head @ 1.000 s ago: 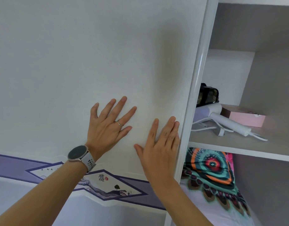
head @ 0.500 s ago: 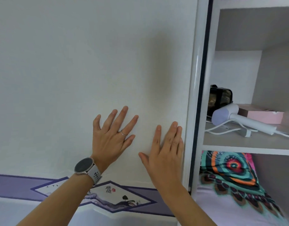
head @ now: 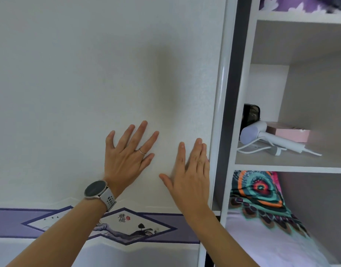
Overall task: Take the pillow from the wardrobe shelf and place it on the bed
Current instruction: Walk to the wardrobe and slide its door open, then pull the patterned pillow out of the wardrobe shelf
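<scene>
against the white wardrobe door (head: 88, 83), left hand (head: 127, 157) and right hand (head: 190, 176) are pressing flat, fingers spread, gripping nothing, while what may be the pillow (head: 262, 197) is lying on the lower right shelf.

White wardrobe door (head: 88, 74) carries a purple band; right of it, a teal-orange peacock-patterned pillow (head: 258, 191) and pink box (head: 292, 134).

Two hands were pressed flat on one sliding door (head: 88, 74): the left hand (head: 127, 160) at seven o'clock, the right hand (head: 190, 176) at five. One watch (head: 97, 190) and one ring (head: 142, 151) showed. At three o'clock, one shelf (head: 290, 162) carried one hair dryer (head: 262, 133), one pink box (head: 292, 132) and one black pouch (head: 250, 114). One patterned pillow (head: 258, 191) lay below.
</scene>
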Demonstrator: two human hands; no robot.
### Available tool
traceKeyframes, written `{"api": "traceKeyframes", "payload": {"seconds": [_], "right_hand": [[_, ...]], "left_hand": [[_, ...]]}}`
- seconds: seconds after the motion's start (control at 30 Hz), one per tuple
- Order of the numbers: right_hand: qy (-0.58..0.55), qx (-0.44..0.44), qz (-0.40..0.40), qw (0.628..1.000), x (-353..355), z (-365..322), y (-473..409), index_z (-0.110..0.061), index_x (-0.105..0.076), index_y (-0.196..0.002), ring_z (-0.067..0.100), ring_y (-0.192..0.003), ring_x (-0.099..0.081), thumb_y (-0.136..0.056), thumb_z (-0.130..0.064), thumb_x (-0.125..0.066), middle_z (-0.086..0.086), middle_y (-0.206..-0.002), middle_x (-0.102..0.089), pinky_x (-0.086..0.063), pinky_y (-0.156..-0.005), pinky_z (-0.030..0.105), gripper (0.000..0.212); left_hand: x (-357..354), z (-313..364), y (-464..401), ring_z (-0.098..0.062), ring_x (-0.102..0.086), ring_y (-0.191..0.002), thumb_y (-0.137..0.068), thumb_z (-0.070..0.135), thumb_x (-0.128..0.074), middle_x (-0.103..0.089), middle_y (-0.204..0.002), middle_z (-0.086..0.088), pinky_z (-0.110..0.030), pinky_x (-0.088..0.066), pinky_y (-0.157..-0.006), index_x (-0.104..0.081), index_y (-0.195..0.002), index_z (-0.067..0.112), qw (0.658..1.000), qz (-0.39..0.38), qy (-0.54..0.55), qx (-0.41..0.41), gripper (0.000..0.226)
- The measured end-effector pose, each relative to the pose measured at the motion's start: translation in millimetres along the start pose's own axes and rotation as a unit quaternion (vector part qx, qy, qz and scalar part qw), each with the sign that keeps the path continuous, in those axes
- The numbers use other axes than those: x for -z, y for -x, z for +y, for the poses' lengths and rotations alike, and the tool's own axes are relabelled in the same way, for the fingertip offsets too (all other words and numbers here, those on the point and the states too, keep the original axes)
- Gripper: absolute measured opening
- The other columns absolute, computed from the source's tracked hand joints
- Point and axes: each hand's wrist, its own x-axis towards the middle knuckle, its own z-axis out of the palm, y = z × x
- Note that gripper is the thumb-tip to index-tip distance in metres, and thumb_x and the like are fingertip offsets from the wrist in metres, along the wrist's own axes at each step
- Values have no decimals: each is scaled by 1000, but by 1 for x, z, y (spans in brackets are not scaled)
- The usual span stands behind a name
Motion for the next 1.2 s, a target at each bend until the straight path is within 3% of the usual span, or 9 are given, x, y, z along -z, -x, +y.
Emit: {"api": "traceKeyframes", "payload": {"seconds": [0.1, 0.2, 0.33, 0.43, 0.7, 0.83, 1.0, 1.2], "right_hand": [[0, -2, -13, 1000, 6, 1, 0, -8, -17, -153, 45, -145, -9, -82, -60, -60, 34, -155, -8, -19, -115, 51, 98], [-6, 10, -26, 1000, 14, 8, 2, -8, -21, -153, 45, -146, -13, -83, -59, -58, 33, -156, -11, -24, -114, 51, 94], [-19, 62, -27, 998, 33, 42, 10, -9, -21, -153, 40, -147, -17, -88, -56, -48, 28, -159, -16, -30, -112, 50, 85], [-1, 50, -22, 998, 52, 93, 17, -9, -23, -153, 39, -146, -23, -86, -57, -50, 26, -158, -21, -32, -109, 51, 87], [89, 11, -99, 991, 101, 270, 44, -4, -29, -150, 44, -140, -33, -75, -62, -65, 30, -155, -26, -37, -106, 56, 101], [115, -8, -128, 985, 120, 338, 59, -5, -31, -149, 46, -140, -33, -74, -60, -69, 30, -153, -30, -41, -103, 57, 100], [139, -22, -155, 978, 129, 392, 67, -9, -20, -153, 44, -145, -22, -81, -63, -60, 27, -158, -20, -34, -107, 55, 98], [141, -35, -196, 970, 122, 424, 75, -11, -11, -155, 42, -147, -14, -86, -68, -43, 24, -162, -8, -28, -111, 54, 94]], "left_hand": [[4, 3, -2, -27, -24, -140, -97, 50, -34, -15, -160, -2, -58, -21, -104, -20, -152, 34, 1000, -12, 5, 0, 59], [14, 19, -8, -30, -38, -129, -92, 41, -47, -31, -152, -6, -60, -27, -102, -38, -146, 25, 999, 17, 39, 19, 57], [35, 88, -32, -30, -47, -117, -84, 36, -56, -46, -136, -10, -59, -30, -101, -52, -130, 17, 991, 49, 121, 23, 50], [49, 144, -59, -30, -47, -117, -83, 37, -56, -57, -130, -16, -59, -31, -101, -57, -125, 16, 984, 22, 172, 30, 47], [66, 293, -97, -35, -51, -107, -76, 30, -62, -55, -127, -17, -52, -32, -100, -62, -123, 12, 968, -2, 248, 32, 50], [62, 350, -90, -36, -50, -102, -76, 32, -62, -55, -123, -17, -48, -42, -90, -53, -126, 16, 951, -64, 295, 61, 54], [49, 380, -94, -33, -50, -106, -77, 44, -56, -53, -127, -12, -48, -48, -86, -54, -130, 15, 924, -196, 306, 118, 60], [24, 405, -74, -34, -44, -113, -82, 50, -62, -46, -136, -7, -44, -45, -91, -40, -143, 21, 873, -301, 343, 173, 71]]}}
